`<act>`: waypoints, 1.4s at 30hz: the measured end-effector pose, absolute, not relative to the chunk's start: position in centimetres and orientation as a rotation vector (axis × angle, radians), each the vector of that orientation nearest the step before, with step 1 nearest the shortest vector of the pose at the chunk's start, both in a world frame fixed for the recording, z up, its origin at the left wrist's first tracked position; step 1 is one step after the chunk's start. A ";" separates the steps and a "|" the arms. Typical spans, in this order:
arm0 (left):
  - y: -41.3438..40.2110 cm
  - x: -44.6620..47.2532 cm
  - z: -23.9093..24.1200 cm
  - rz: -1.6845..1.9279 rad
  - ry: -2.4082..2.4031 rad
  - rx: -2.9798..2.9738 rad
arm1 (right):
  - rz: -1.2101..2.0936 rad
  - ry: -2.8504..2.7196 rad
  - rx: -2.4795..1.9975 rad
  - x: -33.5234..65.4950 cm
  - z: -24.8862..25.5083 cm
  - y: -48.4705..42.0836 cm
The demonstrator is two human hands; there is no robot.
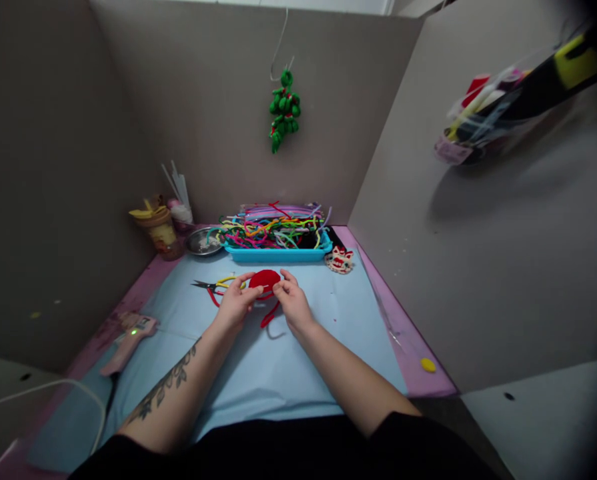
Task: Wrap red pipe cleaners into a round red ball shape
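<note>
Between my two hands is a round red fuzzy disc (265, 280), seemingly of pipe cleaner, held just above the blue sheet (328, 347). My left hand (237, 300) grips its left edge between thumb and fingers. On the other side, my right hand (292, 298) pinches its right edge. A thin pale piece shows by the left thumb; I cannot make out what it is. Below the disc lies a bent red pipe cleaner (268, 319), and beside it a grey curved strand (275, 333). Scissors (213, 287) with yellow and red handles rest left of my left hand.
A blue tray (278, 255) heaped with coloured pipe cleaners stands at the back, a metal dish (203, 242) to its left. A pink glue gun (131, 340) with a cord lies front left. A green pipe-cleaner ornament (285, 110) hangs behind. Grey panels (203, 100) enclose three sides.
</note>
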State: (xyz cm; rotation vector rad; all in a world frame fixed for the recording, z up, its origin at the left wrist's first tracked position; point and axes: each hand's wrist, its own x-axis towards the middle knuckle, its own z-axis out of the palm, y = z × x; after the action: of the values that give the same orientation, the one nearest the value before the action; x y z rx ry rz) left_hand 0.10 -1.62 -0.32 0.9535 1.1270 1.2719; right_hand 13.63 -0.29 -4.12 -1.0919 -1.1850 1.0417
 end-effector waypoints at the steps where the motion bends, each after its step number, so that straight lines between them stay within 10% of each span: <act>1: -1.7 0.1 -0.3 1.270 1.129 0.955 | 1.025 -1.202 -1.098 13.6 -4.1 -0.3; 34: -1.8 -0.3 0.0 1.264 1.203 0.943 | 0.622 -1.622 -1.145 14.9 -2.8 -0.5; 42: -1.9 0.0 0.1 1.275 1.175 0.942 | 1.198 -1.157 -1.054 14.3 -3.4 0.1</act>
State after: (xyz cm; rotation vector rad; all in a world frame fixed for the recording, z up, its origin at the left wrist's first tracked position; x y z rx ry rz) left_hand -0.05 -1.92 0.08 0.9416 1.1749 1.2746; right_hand 14.33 0.05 -3.37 -1.0539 -1.1570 1.1976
